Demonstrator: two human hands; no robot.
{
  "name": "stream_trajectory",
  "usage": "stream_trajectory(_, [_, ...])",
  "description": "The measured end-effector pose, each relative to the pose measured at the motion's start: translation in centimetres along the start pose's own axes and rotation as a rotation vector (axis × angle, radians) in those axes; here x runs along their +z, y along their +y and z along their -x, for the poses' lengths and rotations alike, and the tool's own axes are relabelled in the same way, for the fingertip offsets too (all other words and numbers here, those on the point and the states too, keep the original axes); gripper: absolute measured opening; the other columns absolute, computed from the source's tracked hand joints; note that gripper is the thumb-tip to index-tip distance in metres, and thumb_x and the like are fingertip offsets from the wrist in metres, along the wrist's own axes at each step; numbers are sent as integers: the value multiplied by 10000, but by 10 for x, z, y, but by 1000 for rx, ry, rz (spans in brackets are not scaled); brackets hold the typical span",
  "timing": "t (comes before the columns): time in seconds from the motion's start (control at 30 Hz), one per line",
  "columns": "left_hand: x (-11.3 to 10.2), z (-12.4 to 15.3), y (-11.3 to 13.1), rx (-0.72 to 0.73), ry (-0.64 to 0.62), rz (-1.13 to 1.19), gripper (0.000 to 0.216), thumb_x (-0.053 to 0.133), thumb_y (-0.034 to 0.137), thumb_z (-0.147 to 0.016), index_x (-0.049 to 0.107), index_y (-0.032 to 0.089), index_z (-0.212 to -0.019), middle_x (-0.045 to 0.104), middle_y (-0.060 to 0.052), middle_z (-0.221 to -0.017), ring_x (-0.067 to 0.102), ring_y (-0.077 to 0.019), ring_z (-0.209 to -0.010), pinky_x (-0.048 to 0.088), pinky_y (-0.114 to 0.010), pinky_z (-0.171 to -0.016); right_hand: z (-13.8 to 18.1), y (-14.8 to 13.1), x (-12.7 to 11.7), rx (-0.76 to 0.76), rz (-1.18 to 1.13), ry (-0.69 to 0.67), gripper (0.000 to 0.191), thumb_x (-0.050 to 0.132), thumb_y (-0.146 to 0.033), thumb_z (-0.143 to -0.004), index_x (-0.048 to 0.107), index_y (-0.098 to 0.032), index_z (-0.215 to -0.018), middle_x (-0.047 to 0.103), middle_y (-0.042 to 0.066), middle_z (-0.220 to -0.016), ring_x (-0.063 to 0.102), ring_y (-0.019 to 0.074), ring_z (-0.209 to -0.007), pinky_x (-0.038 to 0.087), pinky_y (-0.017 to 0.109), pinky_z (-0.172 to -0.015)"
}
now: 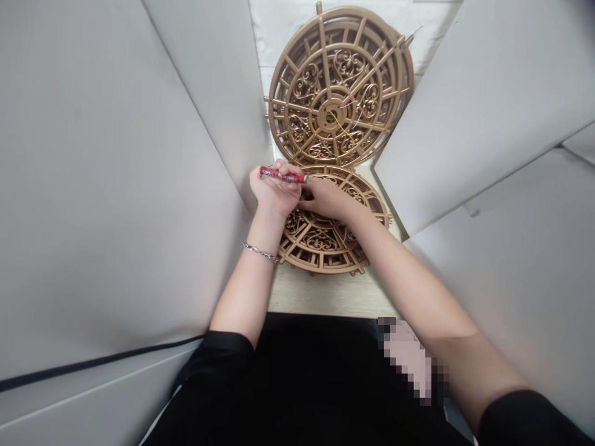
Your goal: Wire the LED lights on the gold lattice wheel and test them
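My left hand (277, 192) is turned palm up with its fingers curled. Across them lies a slim red cylinder (283, 175) with printed marks and a silvery end; it could be batteries end to end, but I cannot tell. My right hand (325, 197) reaches in from the right, its fingers bent close together beside the left palm, over the middle of a gold openwork disc (320, 241). What those fingers grip is hidden. This disc lies flat under both hands, with rings, spokes and scroll patterns.
Behind it, more gold discs (332, 80) lean together, with thin coloured wires at the hub. A pale wooden surface (325, 297) lies below. Grey panels stand close on the left (116, 186) and right (469, 111).
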State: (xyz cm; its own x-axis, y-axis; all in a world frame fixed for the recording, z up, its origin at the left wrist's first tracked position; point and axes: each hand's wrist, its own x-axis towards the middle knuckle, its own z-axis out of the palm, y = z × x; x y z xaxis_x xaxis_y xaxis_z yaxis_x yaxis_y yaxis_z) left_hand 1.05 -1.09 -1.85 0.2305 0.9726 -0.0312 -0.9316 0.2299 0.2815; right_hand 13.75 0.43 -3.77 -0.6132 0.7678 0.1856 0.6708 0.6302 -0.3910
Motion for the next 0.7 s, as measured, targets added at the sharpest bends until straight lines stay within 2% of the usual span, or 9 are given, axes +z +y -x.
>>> stream_trajectory(0.13, [0,0,0,4,22,-20,336,225,381,-801,370,181,-574,402,8,-452,466,-71,-419,298,-127,-306,1,-3,-4,-16,13,84,292,495,-325,-768,644,-126,-921,629,103,-904,560,212,-856,420,352,-786])
stream_trajectory(0.2, [0,0,1,-4,9,-11,343,222,389,-801,372,181,-574,403,9,-454,470,-72,-423,302,-127,-310,3,-3,-7,-1,-52,173,263,498,-287,-757,640,-136,-919,641,84,-899,565,197,-857,419,350,-803])
stream_trajectory(0.3, [0,0,1,-2,6,-29,350,214,389,-802,374,182,-571,408,7,-461,477,-71,-434,310,-127,-320,5,0,-10,89,-263,392,231,476,-202,-747,633,-160,-912,645,53,-925,572,163,-878,424,338,-838])
stream_trajectory(0.4, [0,0,1,10,43,-57,347,218,386,-800,377,184,-567,404,6,-462,480,-73,-444,307,-128,-321,2,5,-11,219,-525,586,201,450,-191,-767,611,-173,-886,635,38,-877,588,135,-828,466,319,-787])
stream_trajectory(0.47, [0,0,1,7,49,-38,332,237,376,-794,377,182,-564,402,5,-459,476,-73,-444,301,-127,-320,0,8,-13,250,-618,684,210,434,-218,-793,581,-190,-940,609,40,-935,584,128,-876,478,310,-782])
stream_trajectory(0.57, [0,0,1,0,42,-24,313,256,360,-789,378,180,-564,405,5,-461,465,-69,-439,298,-124,-319,-2,11,-16,235,-592,791,291,422,-288,-823,511,-232,-1094,499,58,-1157,513,142,-1062,472,299,-815])
stream_trajectory(0.7, [0,0,0,9,63,-52,325,229,370,-794,368,185,-565,402,2,-455,469,-77,-438,299,-132,-315,-2,8,-21,198,-585,760,437,418,-372,-831,352,-299,-1257,281,58,-1363,353,178,-1239,464,312,-842])
